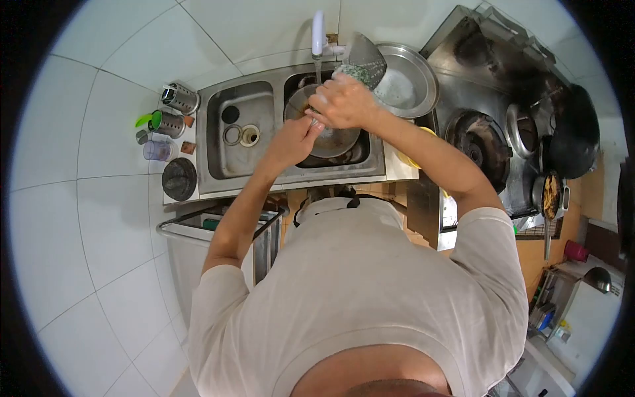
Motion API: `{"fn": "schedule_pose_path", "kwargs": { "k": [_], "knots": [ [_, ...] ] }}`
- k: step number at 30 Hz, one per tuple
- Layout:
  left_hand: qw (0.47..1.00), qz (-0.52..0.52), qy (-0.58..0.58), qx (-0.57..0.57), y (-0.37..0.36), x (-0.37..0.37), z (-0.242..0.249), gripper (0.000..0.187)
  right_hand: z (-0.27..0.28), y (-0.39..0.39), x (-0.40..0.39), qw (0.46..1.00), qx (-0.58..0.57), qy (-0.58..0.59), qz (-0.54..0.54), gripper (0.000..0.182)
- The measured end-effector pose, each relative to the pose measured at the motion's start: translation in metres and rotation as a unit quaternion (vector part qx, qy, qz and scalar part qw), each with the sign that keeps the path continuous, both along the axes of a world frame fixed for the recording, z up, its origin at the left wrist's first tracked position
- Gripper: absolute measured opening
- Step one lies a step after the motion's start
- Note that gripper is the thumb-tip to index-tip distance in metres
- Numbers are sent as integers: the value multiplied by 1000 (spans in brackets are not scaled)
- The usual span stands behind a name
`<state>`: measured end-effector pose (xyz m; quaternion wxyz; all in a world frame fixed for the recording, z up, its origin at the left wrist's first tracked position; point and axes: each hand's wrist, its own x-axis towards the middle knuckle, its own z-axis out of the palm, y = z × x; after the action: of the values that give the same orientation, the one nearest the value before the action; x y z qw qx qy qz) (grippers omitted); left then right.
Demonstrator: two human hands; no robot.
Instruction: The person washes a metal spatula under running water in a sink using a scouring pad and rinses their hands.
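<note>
Beige-shirted shoulders fill the foreground. Beyond, the double stainless steel sink [218, 149] has an empty left basin; its right basin holds a round grey metal pan [334, 139] under the white tap [318, 32]. The right hand [344, 100] grips a wide steel cleaver [366, 58], speckled with green bits. The left hand [294, 137] is curled closed at the handle; rinsing goes best with the edge turned away.

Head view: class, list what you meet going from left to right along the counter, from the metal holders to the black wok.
Metal holders → empty left basin → both hands under the tap → round metal tray → burner → black wok.
</note>
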<state>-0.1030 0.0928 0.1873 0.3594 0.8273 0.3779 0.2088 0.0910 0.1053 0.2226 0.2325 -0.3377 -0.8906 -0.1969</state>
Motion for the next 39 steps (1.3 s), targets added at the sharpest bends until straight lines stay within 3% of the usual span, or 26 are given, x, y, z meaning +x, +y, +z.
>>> {"fn": "schedule_pose_path", "kwargs": {
  "k": [3,6,9,10,13,16,19,22,26,30,33,36,39],
  "knots": [
    [1000,-5,-14,9,-6,7,8,32,10,8,12,993,-87,-77,-10,33],
    [999,15,10,39,0,9,7,31,19,24,30,999,10,-23,42,33],
    [993,2,88,84,1,4,15,30,28,36,52,999,5,-8,-44,34],
    [988,2,119,102,-2,2,17,28,38,33,59,984,-78,-42,-154,37],
    [970,6,198,138,-8,-2,26,22,32,29,68,955,-185,-6,-233,39],
    [961,27,231,150,-9,0,31,21,26,-2,48,944,-206,-66,-250,35],
    [957,39,231,168,-5,0,32,30,-5,-26,22,972,-100,-46,-209,31],
    [954,41,239,176,-4,-6,31,37,-22,-33,31,985,-85,26,-150,25],
    [947,42,248,200,-7,-15,26,40,-14,-33,77,992,-84,5,-98,23],
    [937,35,267,221,-12,-11,27,42,-12,-14,91,960,-102,62,-255,30],
    [934,21,267,235,-14,-3,32,43,-12,-1,77,941,-120,97,-301,32],
    [928,30,250,275,-12,6,32,45,-13,-13,42,963,-139,111,-203,36],
    [912,16,280,299,-8,0,35,49,-30,-11,49,989,-84,73,-99,45]
  ]
}}
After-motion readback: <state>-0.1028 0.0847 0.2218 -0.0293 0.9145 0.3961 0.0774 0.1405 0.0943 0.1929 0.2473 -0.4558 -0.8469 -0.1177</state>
